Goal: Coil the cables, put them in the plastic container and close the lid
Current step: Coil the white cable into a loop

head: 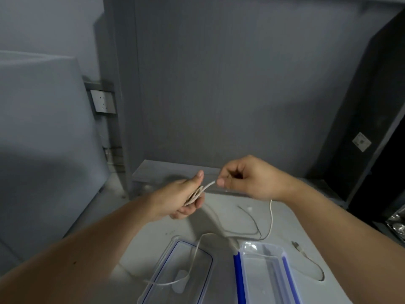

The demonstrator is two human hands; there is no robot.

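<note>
My left hand (184, 198) is raised over the table and closed around several loops of a white cable (198, 191). My right hand (247, 176) pinches the same cable just right of the coil; its loose length hangs from under that hand and curves down across the table (271, 218). A clear plastic container (266, 273) with blue side clips stands open at the front right. Its clear lid (175, 275) lies flat to the left, with a white cable strand draped across it. A second, grey cable (315, 268) with a plug lies at the right.
A thin dark cable (252, 218) loops on the white table (149, 242) behind the container. A clear box (149, 174) sits at the table's back edge against the grey wall. A dark cabinet (377, 128) stands at the right, a wall socket (103, 101) at the left.
</note>
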